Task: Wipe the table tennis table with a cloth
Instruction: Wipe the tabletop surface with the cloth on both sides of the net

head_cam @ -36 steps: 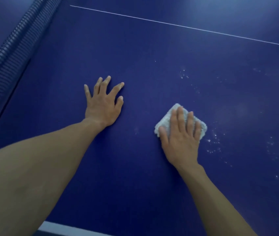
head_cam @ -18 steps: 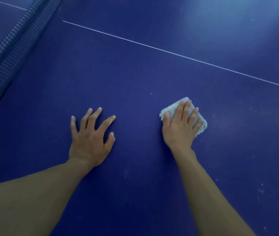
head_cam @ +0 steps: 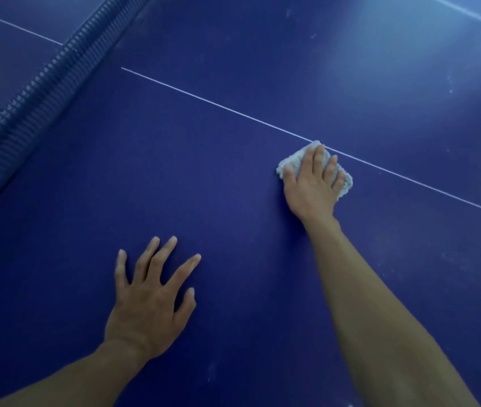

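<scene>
Pressing the cloth with flat fingers, the right grip sits at the white line. Left grip lies spread flat on the table, nearer than the line.

The dark blue table carries a pale cloth pressed flat under the right hand, its far corner on the thin white line; left hand lies spread nearer, net well left of the grip

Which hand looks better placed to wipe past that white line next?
The right hand: it presses the cloth flat, right at the white line. The left hand lies spread on the bare table, nearer the person, holding nothing.
</scene>
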